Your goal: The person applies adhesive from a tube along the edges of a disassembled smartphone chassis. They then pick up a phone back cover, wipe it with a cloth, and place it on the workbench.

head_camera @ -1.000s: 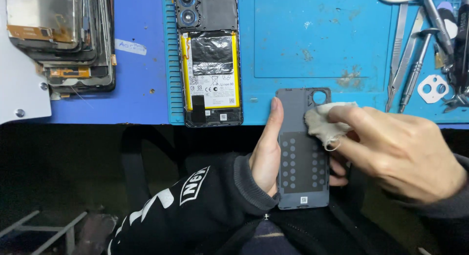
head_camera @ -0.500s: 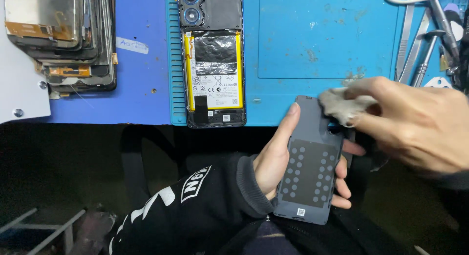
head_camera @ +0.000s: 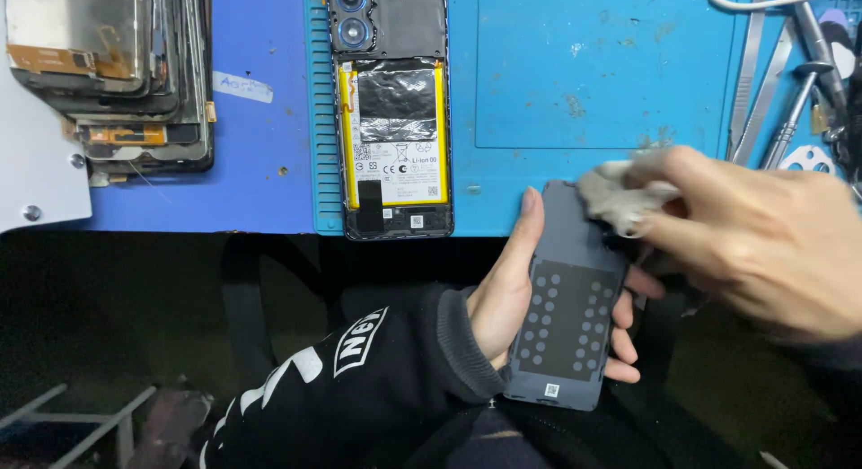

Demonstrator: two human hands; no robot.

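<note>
My left hand (head_camera: 503, 294) grips a grey phone back cover (head_camera: 567, 316), inner side up, with a dark pad dotted with grey spots. It is held just in front of the bench edge. My right hand (head_camera: 763, 240) pinches a small grey-white cloth (head_camera: 620, 200) and presses it on the cover's upper right corner. An opened phone (head_camera: 391, 110) lies flat on the blue mat (head_camera: 593, 83), showing its battery with yellow edges and its camera block at the top.
A stack of phone screens and frames (head_camera: 117, 74) sits at the back left. Tweezers and metal tools (head_camera: 790, 83) lie at the right of the mat. A white plate (head_camera: 36, 177) is at the left edge. Below the bench is dark.
The cover has tilted and shifted slightly; my right hand with the cloth has moved up along it towards the top corner, rubbing it.
</note>
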